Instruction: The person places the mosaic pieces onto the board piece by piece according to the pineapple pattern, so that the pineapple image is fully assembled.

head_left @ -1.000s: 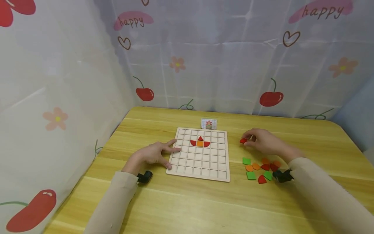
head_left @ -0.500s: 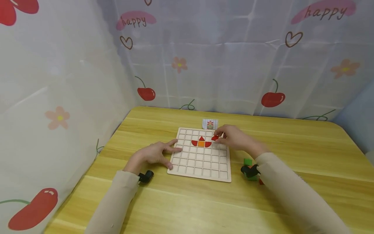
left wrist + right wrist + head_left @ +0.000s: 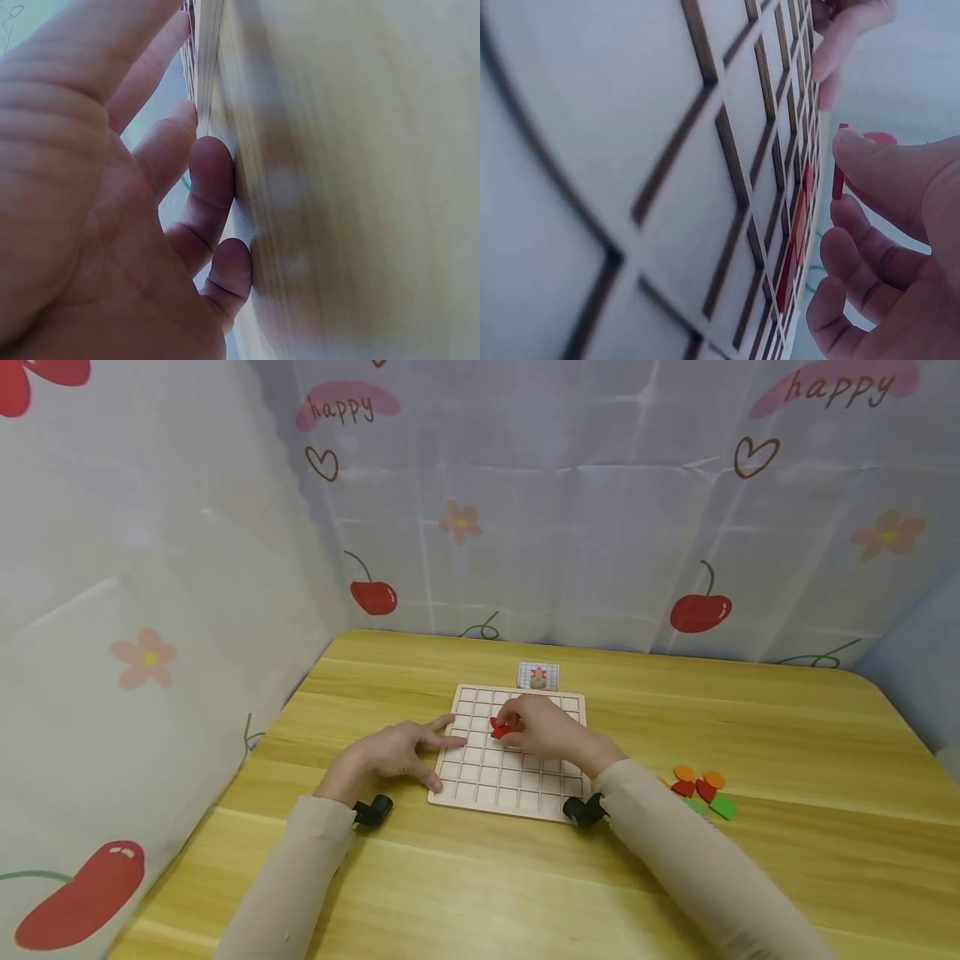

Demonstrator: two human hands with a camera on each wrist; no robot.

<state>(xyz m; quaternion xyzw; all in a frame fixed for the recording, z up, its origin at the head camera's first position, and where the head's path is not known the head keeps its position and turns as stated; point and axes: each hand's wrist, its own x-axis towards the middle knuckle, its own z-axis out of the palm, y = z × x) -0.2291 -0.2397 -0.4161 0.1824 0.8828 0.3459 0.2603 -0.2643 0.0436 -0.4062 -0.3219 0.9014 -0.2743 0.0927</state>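
Here's the left hand (image 3: 392, 752), and a stray push from it could, I'd judge, slide the grid board (image 3: 487, 772) across the table (image 3: 465, 893), throwing its cells out of line. Moving right, the thin red piece (image 3: 839, 176) might slip from so small a pinch, or the right hand (image 3: 546, 727) could nudge the laid pieces (image 3: 786, 283); a dragging right sleeve (image 3: 690, 860) could scatter the loose pieces (image 3: 705, 791) toward the table's right edge. Now the fingers! The left ones spread wide, gripping nothing, thumb and two fingertips touching the board, which lies toward the table's far edge, nearer its left edge than its right. And the right: thumb and forefinger almost together, pinching that red piece just clear of the board, its other fingers loosely curled.
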